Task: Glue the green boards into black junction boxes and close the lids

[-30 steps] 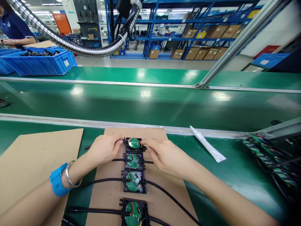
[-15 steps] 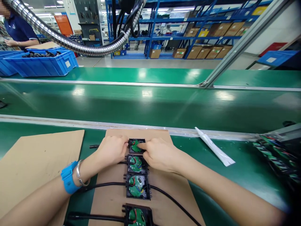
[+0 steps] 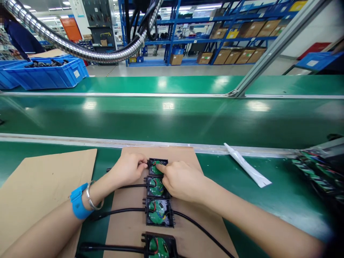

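Several black square housings with round green circuit boards lie in a column on a cardboard sheet, each with black cables running out sideways. My left hand is closed, pinching the left edge of the farthest housing. My right hand is curled with its fingertips pressed onto that housing's green board from the right, and it covers part of the second housing. The third housing and the nearest housing lie untouched. A blue wrist strap and a metal bangle sit on my left wrist.
A second cardboard sheet lies at the left. A white tube rests at the right by the conveyor rail, with wired parts at the far right. The green conveyor belt runs behind. Blue bins and a person stand far left.
My right hand moved from the housing's right edge onto its green board and now covers more of it. My left hand stayed at the left edge. The camera shifted slightly.
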`<state>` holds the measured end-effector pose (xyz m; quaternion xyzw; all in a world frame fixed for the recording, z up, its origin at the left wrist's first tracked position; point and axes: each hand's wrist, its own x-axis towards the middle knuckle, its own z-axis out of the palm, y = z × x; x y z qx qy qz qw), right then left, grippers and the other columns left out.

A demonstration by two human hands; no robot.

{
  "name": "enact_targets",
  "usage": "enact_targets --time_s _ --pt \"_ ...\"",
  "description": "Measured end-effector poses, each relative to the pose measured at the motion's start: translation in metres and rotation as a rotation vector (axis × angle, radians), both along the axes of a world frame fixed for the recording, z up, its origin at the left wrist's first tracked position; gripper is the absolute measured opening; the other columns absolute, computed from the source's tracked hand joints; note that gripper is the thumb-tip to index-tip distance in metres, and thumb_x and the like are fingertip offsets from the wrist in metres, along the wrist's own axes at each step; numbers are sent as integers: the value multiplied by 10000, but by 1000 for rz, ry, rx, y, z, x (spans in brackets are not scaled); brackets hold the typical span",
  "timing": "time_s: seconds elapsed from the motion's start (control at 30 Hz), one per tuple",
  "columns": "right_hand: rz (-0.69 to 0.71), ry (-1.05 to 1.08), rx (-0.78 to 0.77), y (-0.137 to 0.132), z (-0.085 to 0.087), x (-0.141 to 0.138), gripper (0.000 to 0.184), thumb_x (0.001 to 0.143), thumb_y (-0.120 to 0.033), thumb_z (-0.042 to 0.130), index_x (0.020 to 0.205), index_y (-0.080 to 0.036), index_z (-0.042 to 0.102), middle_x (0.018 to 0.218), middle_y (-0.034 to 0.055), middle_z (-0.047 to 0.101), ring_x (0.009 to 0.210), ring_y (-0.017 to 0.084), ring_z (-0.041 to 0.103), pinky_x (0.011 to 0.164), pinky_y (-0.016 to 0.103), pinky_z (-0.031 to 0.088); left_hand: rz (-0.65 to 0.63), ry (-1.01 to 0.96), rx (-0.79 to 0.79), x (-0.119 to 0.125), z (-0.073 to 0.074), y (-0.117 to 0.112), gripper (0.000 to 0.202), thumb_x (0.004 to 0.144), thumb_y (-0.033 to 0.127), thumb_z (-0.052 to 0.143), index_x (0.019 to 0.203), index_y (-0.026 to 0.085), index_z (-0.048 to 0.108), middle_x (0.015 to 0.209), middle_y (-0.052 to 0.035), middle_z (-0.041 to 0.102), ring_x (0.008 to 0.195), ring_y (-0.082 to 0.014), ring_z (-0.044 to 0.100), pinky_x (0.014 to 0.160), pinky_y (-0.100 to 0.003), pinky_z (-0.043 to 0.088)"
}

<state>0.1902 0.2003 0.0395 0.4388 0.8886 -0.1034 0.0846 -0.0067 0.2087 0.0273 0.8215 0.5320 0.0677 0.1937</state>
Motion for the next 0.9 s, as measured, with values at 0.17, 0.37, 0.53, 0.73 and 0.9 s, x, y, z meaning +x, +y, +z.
enact_targets --time_s 0.17,0.37,0.53,0.73,0.9 --pt "-3 44 -39 -2 -5 1 401 836 -201 362 1127 -162 635 799 148 696 697 279 654 589 348 415 -22 52 -20 3 -1 -1 242 927 214 428 825 195 646 740 19 698 665 -140 647 576 -218 469" --pt "-24 85 -58 -2 -4 1 355 839 -205 376 1039 -145 664 805 146 706 689 262 660 588 327 406 -81 295 166 13 -14 -18 218 876 103 419 944 117 626 903 -134 659 836 -278 636 666 -351 490" --pt "-17 113 -56 -2 -4 0 314 837 -198 383 930 -125 674 782 157 702 687 269 664 577 327 390 -168 456 211 26 -20 -17 258 824 -15 380 885 63 618 819 -182 626 716 -283 622 591 -358 472" --pt "-23 143 -31 -7 -4 -2 310 830 -196 406 953 -107 676 813 168 709 709 276 668 581 324 390 -164 486 248 25 -6 -20 275 865 38 448 1086 84 605 942 -164 661 861 -266 650 707 -348 525" --pt "-59 197 -76 -7 -5 -1 305 827 -206 402 947 -114 666 828 170 704 697 270 656 567 322 356 -197 434 230 24 -12 -30 438 870 52 440 1305 76 492 1080 -180 621 929 -276 642 756 -381 540"
